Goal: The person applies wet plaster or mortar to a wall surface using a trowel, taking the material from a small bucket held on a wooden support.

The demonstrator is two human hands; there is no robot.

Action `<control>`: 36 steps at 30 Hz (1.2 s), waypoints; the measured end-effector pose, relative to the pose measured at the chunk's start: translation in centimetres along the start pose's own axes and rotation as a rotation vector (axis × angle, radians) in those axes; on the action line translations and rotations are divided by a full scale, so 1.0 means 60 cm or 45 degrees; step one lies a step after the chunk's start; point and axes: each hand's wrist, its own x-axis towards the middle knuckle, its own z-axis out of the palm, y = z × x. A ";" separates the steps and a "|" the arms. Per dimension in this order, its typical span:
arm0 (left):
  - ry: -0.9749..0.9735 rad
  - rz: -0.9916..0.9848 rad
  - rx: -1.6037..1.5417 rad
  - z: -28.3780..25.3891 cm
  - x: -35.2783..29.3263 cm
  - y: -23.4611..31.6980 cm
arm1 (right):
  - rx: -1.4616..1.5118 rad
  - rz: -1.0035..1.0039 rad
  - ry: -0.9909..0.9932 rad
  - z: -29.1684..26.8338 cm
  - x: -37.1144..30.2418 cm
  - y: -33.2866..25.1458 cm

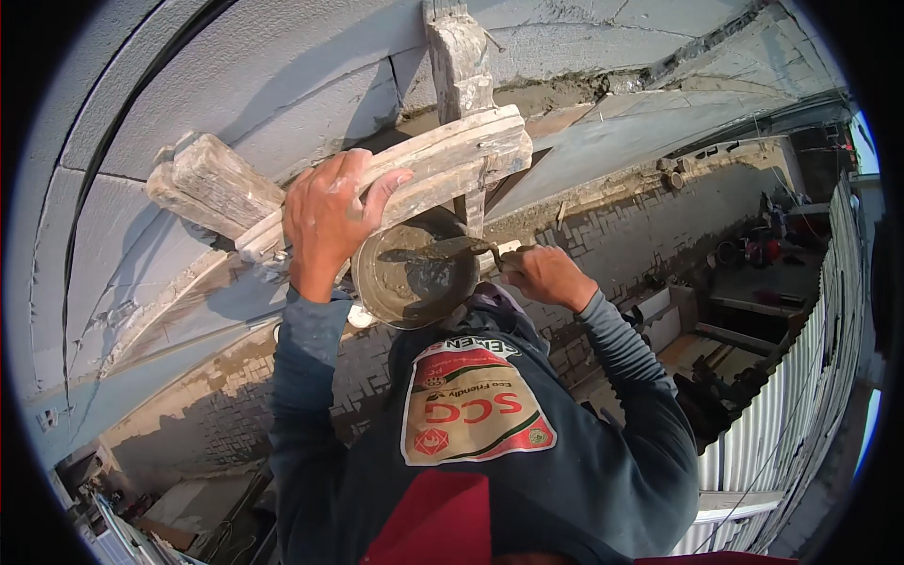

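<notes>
My left hand (325,215) is closed over the top of a weathered wooden plank (457,158), its thumb along the near side. My right hand (549,277) grips the handle of a trowel (435,250), whose mortar-coated blade reaches left over a round bucket (361,288). Grey wet mortar (426,284) lies in the bucket, just below the plank and close to my body. Much of the trowel's handle is hidden in my fingers.
A block wall (311,56) rises in front of me. Two rough timber posts, one upright (460,66) and one at the left (212,184), meet the plank. A black cable (113,132) hangs at the left. Far below are paving (650,218) and corrugated sheets (786,405) at the right.
</notes>
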 end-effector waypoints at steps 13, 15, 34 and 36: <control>0.122 0.044 0.026 0.016 -0.011 -0.010 | -0.095 -0.750 -0.351 0.205 0.160 0.008; 0.115 0.017 0.031 0.016 -0.014 -0.016 | 1.287 0.246 -0.737 0.166 0.142 -0.010; 0.119 0.057 0.018 0.009 -0.008 -0.007 | 1.325 0.254 -0.542 -0.043 0.037 -0.061; 0.120 0.057 0.000 0.007 -0.006 -0.005 | 1.281 0.312 -0.562 -0.061 0.022 -0.059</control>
